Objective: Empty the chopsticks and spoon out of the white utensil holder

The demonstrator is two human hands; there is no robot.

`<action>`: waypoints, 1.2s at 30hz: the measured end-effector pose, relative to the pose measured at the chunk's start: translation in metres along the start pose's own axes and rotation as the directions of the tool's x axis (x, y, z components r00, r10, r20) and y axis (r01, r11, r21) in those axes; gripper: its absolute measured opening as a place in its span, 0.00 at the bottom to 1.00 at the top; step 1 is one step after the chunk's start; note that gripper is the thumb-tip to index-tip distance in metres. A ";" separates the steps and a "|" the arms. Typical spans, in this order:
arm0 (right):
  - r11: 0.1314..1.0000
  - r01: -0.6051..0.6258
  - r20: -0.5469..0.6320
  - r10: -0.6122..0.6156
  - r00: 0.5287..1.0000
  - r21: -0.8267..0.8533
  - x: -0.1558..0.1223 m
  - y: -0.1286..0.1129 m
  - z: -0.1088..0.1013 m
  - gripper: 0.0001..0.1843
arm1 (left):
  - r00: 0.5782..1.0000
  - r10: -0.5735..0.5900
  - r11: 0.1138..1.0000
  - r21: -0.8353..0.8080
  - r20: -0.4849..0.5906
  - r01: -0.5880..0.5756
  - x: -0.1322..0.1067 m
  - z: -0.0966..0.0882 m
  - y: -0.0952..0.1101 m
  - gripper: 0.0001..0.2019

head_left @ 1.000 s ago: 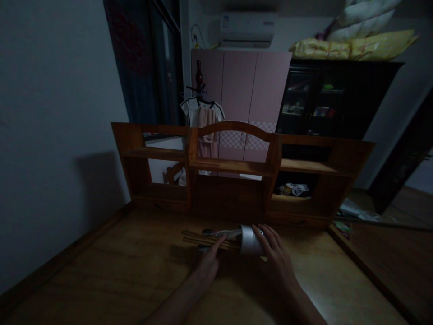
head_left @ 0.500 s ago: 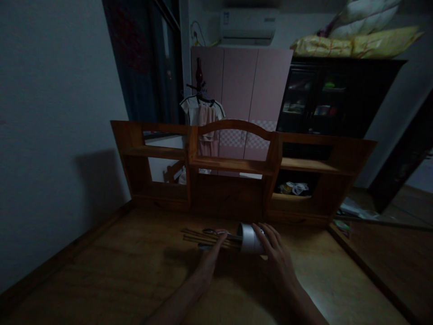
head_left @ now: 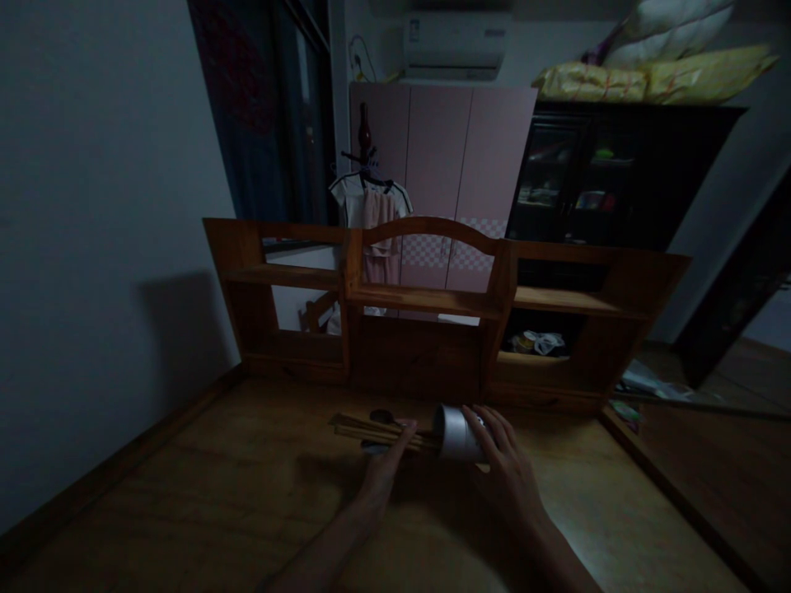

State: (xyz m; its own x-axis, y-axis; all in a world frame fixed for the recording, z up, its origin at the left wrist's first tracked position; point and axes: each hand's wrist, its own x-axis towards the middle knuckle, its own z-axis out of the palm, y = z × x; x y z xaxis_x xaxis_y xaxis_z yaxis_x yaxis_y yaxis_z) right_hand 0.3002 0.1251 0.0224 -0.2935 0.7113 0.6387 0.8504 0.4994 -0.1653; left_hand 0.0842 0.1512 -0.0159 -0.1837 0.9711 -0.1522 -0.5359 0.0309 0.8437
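My right hand is wrapped round a silver-grey cylindrical holder, which is tipped on its side with its mouth facing left. Out of that mouth reach several wooden chopsticks and at least one dark spoon. A second spoon-like end shows below the sticks. My left hand is closed around the bundle just left of the mouth, thumb uppermost. Its other fingers are mostly hidden under the sticks. The wooden tabletop lies beneath both hands.
A wooden shelf unit with open compartments stands along the table's far edge. In its lower right compartment sits a white bundle. The wall borders the table on the left, and a raised wooden edge runs along the right.
Both hands stay nearly in place. The chopsticks have shifted slightly in the left hand, and the upper spoon's bowl now looks darker and has turned a little.
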 end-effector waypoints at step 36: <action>0.980 -0.196 -0.053 0.197 0.979 0.021 -0.006 0.021 0.011 0.44 | 0.990 -0.141 0.939 -0.317 0.010 0.137 0.015 -0.008 0.010 0.09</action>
State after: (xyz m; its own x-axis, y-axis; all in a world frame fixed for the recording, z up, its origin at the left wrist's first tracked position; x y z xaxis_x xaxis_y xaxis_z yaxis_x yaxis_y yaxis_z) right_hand 0.3145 0.1368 0.0065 -0.0968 0.7686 0.6324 0.8820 0.3606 -0.3033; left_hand 0.0700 0.1642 -0.0138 -0.0978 0.9594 -0.2647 -0.7893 0.0873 0.6078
